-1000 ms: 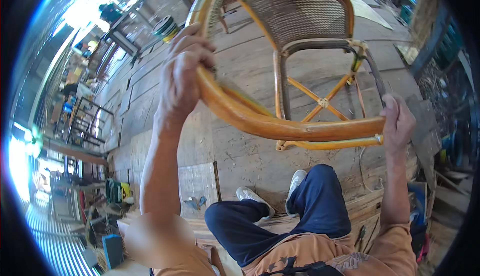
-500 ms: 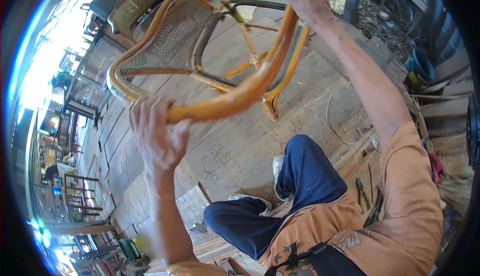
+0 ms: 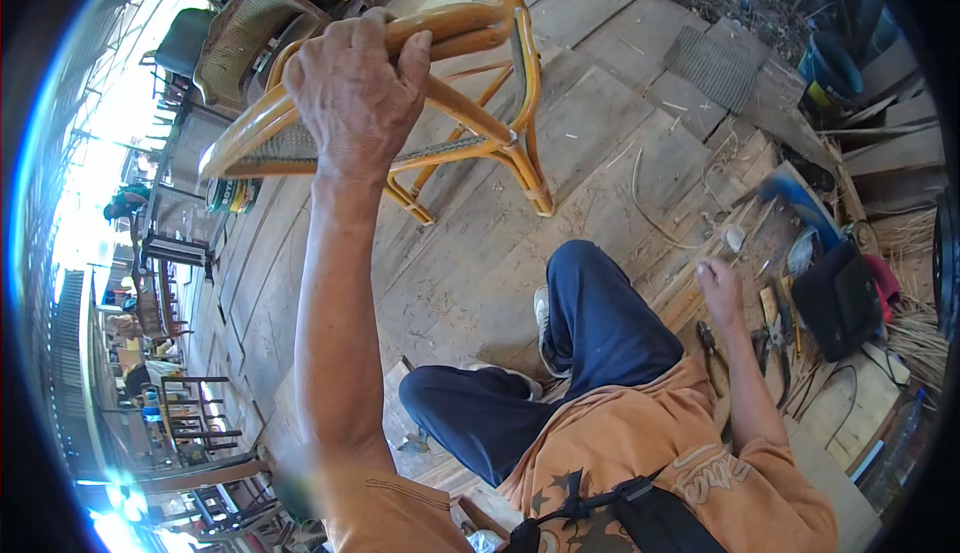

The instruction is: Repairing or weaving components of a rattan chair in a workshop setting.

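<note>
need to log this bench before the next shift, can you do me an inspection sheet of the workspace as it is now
surface: plank floor, worn, with loose cane strands.
job's things: rattan chair, tipped, woven seat, legs on the planks.
clutter: pliers and small hand tools by the right side, black pouch, blue bucket, mesh piece.
hands: left hand shut on the chair's bent rail; right hand low by the tools, fingers curled, contents too small to tell.
cables: a thin dark cord looped near the tools.
surroundings: more chairs and frames stacked on the left; bright daylight beyond.
</note>
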{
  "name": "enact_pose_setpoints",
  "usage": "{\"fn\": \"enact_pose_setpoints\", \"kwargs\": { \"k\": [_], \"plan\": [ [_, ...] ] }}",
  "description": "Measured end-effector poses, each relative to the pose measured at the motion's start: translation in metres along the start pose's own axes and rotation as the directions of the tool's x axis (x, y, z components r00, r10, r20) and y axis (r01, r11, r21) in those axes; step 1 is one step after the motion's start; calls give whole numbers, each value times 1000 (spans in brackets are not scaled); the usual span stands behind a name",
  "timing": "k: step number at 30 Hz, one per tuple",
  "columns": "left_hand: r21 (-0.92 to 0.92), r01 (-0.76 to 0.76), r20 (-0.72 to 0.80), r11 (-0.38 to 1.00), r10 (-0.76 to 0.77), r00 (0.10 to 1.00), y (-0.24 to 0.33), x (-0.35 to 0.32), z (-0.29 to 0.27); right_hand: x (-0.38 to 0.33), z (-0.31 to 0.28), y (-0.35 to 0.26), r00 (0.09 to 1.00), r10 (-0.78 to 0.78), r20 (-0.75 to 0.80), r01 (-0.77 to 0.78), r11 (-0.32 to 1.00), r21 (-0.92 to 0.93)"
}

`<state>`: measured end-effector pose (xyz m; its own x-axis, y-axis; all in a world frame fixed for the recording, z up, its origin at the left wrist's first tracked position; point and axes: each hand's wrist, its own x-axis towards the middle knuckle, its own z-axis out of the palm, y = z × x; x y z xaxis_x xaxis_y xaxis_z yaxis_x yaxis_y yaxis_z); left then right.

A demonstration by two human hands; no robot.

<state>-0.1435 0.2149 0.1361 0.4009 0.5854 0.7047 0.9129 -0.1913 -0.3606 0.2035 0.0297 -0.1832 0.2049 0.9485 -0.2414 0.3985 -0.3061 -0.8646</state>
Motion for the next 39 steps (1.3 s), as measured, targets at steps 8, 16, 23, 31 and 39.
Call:
{"fn": "enact_pose_setpoints", "kwargs": {
  "k": [8, 16, 23, 31, 39],
  "plan": [
    [-143, -81, -12, 986, 80, 997, -7, 0, -5, -38, 69, -10, 930, -350, 113, 364, 919, -151],
    [-235, 7, 16, 972, -3, 1000, -91, -36, -21, -54, 101, -85, 832, -553, 48, 555, 831, -43],
    [-309, 90, 15, 947, -89, 996, -94, -48, -25, -61, 105, -82, 762, -641, 89, 646, 747, -158],
    [-367, 338, -133, 866, -409, 903, -58, -122, 35, -24, 84, -101, 859, -512, 7, 511, 858, -54],
    [-286, 620, 920, -731, -391, -37, -2, -256, 216, 59, 93, -395, 59, -968, -246, 961, 121, -248]
  ]
}}
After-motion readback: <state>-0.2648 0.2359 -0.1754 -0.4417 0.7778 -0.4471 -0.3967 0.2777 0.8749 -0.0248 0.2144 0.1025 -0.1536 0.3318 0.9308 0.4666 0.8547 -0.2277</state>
